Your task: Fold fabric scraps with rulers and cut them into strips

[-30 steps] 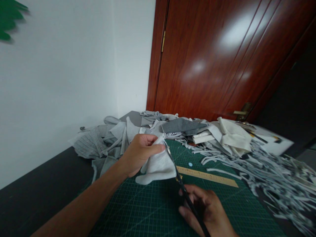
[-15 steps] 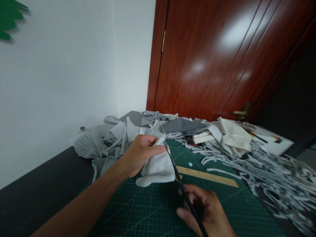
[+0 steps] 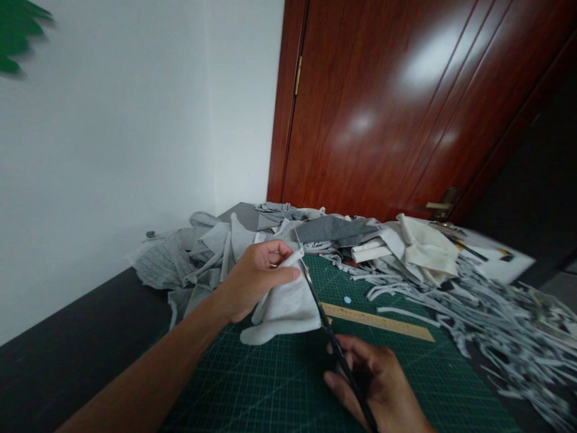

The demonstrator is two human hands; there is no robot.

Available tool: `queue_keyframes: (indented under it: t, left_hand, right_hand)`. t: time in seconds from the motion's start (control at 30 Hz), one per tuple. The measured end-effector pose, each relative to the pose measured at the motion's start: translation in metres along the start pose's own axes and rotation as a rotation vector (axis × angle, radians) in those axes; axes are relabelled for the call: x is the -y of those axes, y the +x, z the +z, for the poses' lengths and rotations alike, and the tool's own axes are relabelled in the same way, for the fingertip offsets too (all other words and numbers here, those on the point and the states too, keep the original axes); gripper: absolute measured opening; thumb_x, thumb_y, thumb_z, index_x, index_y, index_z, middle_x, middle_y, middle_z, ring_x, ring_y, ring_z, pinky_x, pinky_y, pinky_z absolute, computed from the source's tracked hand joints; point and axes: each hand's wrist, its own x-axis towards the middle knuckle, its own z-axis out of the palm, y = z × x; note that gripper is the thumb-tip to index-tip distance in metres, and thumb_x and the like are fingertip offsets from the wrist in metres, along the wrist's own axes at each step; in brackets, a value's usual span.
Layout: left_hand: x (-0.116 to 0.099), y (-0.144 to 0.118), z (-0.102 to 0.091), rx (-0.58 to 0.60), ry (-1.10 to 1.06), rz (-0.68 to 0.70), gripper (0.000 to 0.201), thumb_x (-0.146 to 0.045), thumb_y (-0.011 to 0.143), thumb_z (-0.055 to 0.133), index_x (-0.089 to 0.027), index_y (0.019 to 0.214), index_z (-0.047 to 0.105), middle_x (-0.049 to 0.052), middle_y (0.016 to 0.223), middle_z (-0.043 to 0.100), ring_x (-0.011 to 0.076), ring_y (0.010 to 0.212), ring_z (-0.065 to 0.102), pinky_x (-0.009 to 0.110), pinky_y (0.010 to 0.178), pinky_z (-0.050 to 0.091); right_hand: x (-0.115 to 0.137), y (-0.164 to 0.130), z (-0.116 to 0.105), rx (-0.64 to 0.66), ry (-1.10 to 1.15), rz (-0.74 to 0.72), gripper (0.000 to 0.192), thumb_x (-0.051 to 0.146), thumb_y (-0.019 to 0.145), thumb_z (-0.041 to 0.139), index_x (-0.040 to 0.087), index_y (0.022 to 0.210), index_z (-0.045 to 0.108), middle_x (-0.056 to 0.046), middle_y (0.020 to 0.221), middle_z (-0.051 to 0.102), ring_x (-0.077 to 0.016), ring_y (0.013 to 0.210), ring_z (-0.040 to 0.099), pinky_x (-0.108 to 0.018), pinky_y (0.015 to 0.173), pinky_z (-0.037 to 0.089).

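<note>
Near the centre, my left hand (image 3: 259, 276) pinches the upper edge of a folded piece of light grey cloth (image 3: 291, 304), thumb in front. The cloth hangs down over the green cutting mat (image 3: 252, 385). My right hand (image 3: 376, 379) is closed round the black handles of a pair of scissors (image 3: 331, 334). The blades run up along the cloth's right edge, and their tip shows just beyond my left fingers. Whether the blades are parted cannot be made out. Part of the right fingers is hidden behind the handles.
A wooden ruler (image 3: 383, 323) lies on the mat, with a small pale disc (image 3: 347, 299) beyond it. Grey cloth scraps (image 3: 166, 258) are heaped at left. Cut strips (image 3: 487, 325) spread at right, near cream cloth (image 3: 426, 249). Behind stand a wall and a wooden door (image 3: 369, 108).
My left thumb has shifted slightly left on the cloth, and the cloth's lower left corner has swung a little left. The scissors and right hand have hardly moved.
</note>
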Motion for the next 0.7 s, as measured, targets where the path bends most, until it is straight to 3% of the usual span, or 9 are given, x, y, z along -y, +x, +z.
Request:
queue_keyframes:
  t: [0.17, 0.33, 0.57, 0.7]
  left_hand:
    - [-0.002, 0.001, -0.002, -0.075, 0.082, 0.103, 0.030, -0.027, 0.070, 0.086, -0.020, 0.083, 0.061, 0.001, 0.078, 0.072, 0.0151, 0.064, 0.064, 0.026, 0.059, 0.046]
    - [-0.001, 0.003, -0.001, -0.146, 0.114, 0.112, 0.019, -0.036, 0.077, 0.079, -0.019, 0.081, 0.069, 0.001, 0.075, 0.071, 0.0154, 0.064, 0.061, 0.026, 0.058, 0.043]
    - [0.004, 0.004, -0.001, -0.162, 0.091, 0.087, 0.030, -0.045, 0.083, 0.074, -0.019, 0.069, 0.067, -0.001, 0.067, 0.064, 0.0151, 0.062, 0.056, 0.026, 0.058, 0.043]
    - [0.005, 0.001, 0.005, -0.118, 0.046, 0.050, 0.027, -0.042, 0.078, 0.080, -0.016, 0.078, 0.072, 0.002, 0.072, 0.070, 0.0179, 0.066, 0.063, 0.029, 0.062, 0.049]
  right_hand:
    - [-0.005, -0.001, 0.003, -0.011, 0.036, 0.026, 0.019, 0.038, 0.090, 0.071, 0.023, 0.101, 0.071, 0.009, 0.056, 0.043, -0.0108, 0.046, 0.037, -0.024, 0.045, 0.028]
    - [-0.008, -0.003, 0.004, -0.016, 0.064, 0.046, 0.020, 0.040, 0.091, 0.071, 0.023, 0.102, 0.071, 0.009, 0.057, 0.042, -0.0111, 0.047, 0.036, -0.024, 0.046, 0.027]
    - [-0.010, -0.004, 0.005, -0.012, 0.101, 0.068, 0.022, 0.041, 0.091, 0.072, 0.023, 0.102, 0.071, 0.008, 0.060, 0.043, -0.0112, 0.050, 0.036, -0.024, 0.048, 0.027]
    - [-0.013, -0.007, 0.007, -0.037, 0.097, 0.073, 0.022, 0.041, 0.089, 0.073, 0.023, 0.102, 0.072, 0.008, 0.059, 0.043, -0.0114, 0.049, 0.037, -0.025, 0.047, 0.027]
